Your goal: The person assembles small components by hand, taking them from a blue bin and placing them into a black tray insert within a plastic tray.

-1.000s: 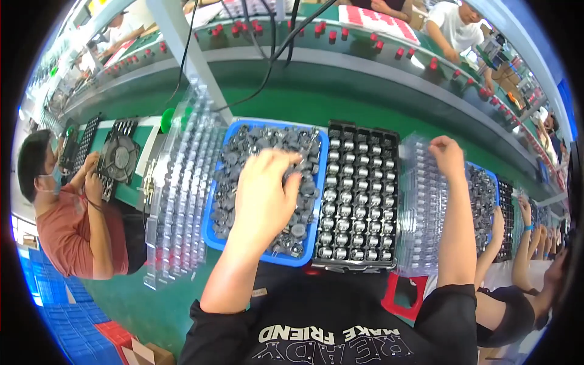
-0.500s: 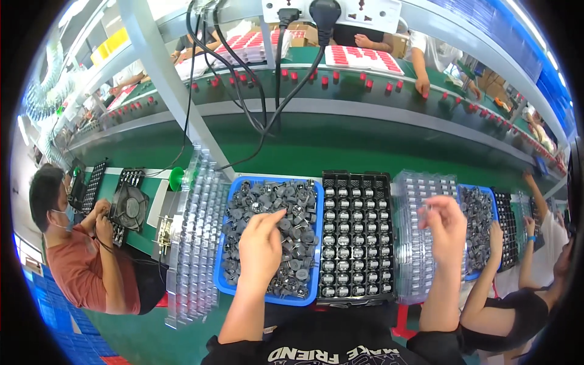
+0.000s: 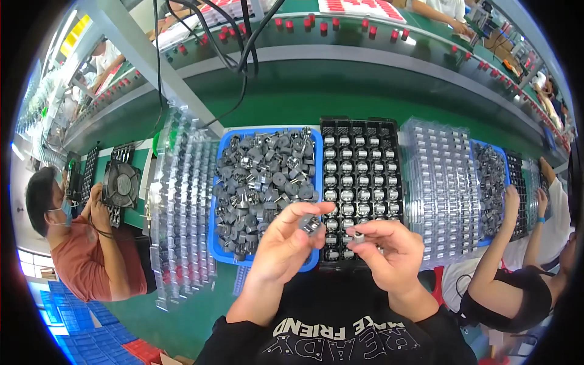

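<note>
My left hand (image 3: 278,249) pinches a dark grey round part (image 3: 309,225) with a metal-fitted face, over the right front corner of a blue bin (image 3: 213,228). Heaped in the bin are many similar grey pronged parts (image 3: 258,176). Close by on the right, my right hand (image 3: 392,252) grips a small silvery metal part (image 3: 358,236) between thumb and fingers. It hovers above the near end of a black compartment tray (image 3: 360,124), whose pockets mostly hold silvery cylindrical parts. The two held parts are apart.
Stacked clear plastic trays stand left (image 3: 182,207) and right (image 3: 441,194) of the bin and black tray. A co-worker (image 3: 91,249) sits at the left beside a black fan (image 3: 121,184); another (image 3: 508,292) works at the right. Black cables (image 3: 246,55) hang ahead near a metal post.
Both hands have come together in front of me: the left moved right from over the bin, the right moved left from the clear trays. The left now holds a grey part. The view has tilted downward.
</note>
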A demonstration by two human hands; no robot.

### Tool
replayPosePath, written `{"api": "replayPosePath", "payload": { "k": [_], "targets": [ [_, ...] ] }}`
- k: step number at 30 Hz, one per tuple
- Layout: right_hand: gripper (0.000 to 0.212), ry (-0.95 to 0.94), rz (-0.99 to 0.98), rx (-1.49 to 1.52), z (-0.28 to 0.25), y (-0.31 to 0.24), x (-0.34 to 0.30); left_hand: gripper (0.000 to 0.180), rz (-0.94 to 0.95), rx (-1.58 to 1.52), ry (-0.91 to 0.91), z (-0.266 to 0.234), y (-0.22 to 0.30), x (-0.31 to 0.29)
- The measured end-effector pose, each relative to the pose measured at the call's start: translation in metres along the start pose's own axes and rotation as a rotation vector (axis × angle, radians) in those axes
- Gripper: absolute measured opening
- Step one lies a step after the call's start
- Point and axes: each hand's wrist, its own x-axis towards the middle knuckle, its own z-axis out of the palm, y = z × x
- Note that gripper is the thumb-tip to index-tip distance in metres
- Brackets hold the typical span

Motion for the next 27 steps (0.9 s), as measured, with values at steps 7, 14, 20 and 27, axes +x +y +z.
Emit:
{"api": "replayPosePath", "payload": {
  "k": [7, 14, 20, 27],
  "targets": [
    [0.034, -0.057, -0.615, -0.563, 0.016, -0.004, 0.020, 0.038, 0.043, -0.021, -0.025, 0.023, -0.006, -0.008],
    [0.030, -0.054, -0.656, -0.594, 0.021, -0.003, 0.017, 0.029, 0.217, 0.221, 0.014, 0.018, -0.007, -0.009],
    [0.033, -0.092, -0.643, -0.613, 0.019, 0.001, 0.017, 0.029, 0.234, 0.282, 0.014, 0.015, -0.007, -0.009],
    [0.032, -0.135, -0.652, -0.617, 0.018, 0.001, 0.017, 0.029, 0.257, 0.342, 0.010, 0.014, -0.003, -0.012]
  ]
}}
